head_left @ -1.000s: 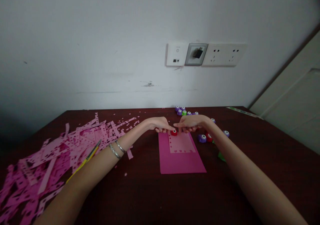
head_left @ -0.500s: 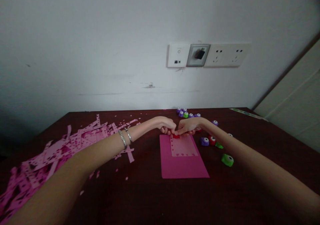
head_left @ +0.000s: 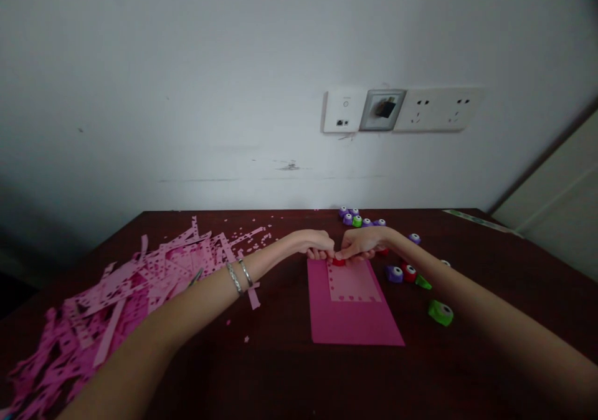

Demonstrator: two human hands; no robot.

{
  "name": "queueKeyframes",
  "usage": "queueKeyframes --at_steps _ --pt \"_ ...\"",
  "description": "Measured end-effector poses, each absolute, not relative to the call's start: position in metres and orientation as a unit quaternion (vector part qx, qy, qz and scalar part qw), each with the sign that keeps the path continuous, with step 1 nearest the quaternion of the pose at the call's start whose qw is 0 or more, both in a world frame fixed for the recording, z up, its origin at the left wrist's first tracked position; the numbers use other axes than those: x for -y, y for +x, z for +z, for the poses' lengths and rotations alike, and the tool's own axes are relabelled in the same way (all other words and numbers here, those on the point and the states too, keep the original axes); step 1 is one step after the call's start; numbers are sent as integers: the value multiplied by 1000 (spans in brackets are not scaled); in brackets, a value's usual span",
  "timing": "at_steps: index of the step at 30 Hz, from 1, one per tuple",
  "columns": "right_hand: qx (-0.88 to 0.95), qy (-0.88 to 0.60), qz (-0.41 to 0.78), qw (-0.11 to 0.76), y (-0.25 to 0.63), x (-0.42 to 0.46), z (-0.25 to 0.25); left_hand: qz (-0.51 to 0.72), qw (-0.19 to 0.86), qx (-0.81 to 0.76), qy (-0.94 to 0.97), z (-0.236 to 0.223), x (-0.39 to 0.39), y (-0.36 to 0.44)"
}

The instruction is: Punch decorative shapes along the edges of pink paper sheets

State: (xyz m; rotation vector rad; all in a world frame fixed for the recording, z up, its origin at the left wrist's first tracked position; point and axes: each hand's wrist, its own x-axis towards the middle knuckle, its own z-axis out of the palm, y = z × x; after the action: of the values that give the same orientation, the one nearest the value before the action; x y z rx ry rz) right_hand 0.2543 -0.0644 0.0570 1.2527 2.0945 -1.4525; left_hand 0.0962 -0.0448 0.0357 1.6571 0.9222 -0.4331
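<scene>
Left hand point(head_left: 318, 244) and right hand point(head_left: 363, 244), fingers curled, meet at the red punch point(head_left: 339, 262), far end of the pale sheet point(head_left: 355, 284) atop the darker card point(head_left: 355, 328); cannot tell whether either pinches it. Risk: uneven pressure could skew the punch, tearing the paper edge.
</scene>
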Motion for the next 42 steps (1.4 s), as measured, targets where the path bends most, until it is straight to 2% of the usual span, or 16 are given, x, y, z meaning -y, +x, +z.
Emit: queueKeyframes --at_steps 6,12,15,18,23,26,32,42 --pt "-755 445 -477 70 260 76 65 -47 607 -421 672 39 58 79" --pt "-758 447 -474 31 266 75 73 -20 616 -386 686 37 64 73" --pt "-767 440 -466 13 268 76 73 -1 574 -405 712 46 66 70" --pt "-784 446 -431 -8 268 81 69 42 441 -427 789 53 78 66" --pt "-832 449 -323 -37 264 91 58 127 60 -421 896 41 136 66" --pt "-851 436 -286 -57 261 95 53 121 -52 -353 926 24 172 67" --pt "-864 428 -257 -64 256 99 48 103 -32 -360 927 1 192 64" --pt "-862 444 -229 -87 253 100 42 83 -7 -379 922 1 195 63"
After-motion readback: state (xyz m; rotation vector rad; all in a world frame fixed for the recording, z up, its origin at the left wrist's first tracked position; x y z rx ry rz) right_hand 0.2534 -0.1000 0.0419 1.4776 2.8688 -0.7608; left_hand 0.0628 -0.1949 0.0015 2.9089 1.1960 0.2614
